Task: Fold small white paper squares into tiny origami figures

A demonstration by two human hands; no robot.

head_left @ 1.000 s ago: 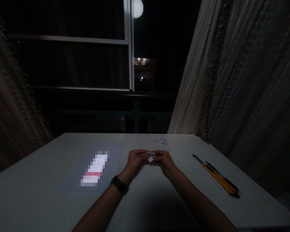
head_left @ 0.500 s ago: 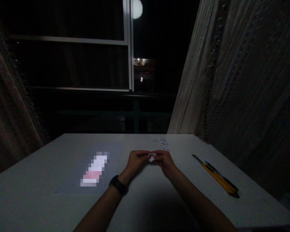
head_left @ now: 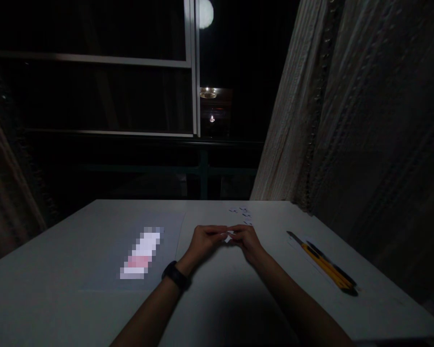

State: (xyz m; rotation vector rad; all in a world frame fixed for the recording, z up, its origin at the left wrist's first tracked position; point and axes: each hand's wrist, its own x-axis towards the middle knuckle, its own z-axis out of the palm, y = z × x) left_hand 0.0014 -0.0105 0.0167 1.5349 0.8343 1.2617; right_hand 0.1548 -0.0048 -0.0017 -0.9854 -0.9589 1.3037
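Note:
Over the middle of the white table, my left hand (head_left: 205,239) and my right hand (head_left: 246,239) meet at the fingertips. Both are closed in a pinch on one small white piece of paper (head_left: 229,236), which looks folded. Fingers cover most of it, so its full shape is hidden. Just beyond my right hand lie several small paper pieces (head_left: 246,215) with dark marks on them. A dark watch (head_left: 175,275) is on my left wrist.
A yellow utility knife (head_left: 323,265), blade out, lies at the right beside a dark, pen-like stick (head_left: 332,262). On the left, a bright pixelated rectangle (head_left: 142,255) rests on a pale sheet (head_left: 104,274). Curtains (head_left: 292,106) and a dark window stand behind the table.
My fingertips have shifted slightly around the paper, and its visible part has changed shape a little. The other things on the table stay where they were.

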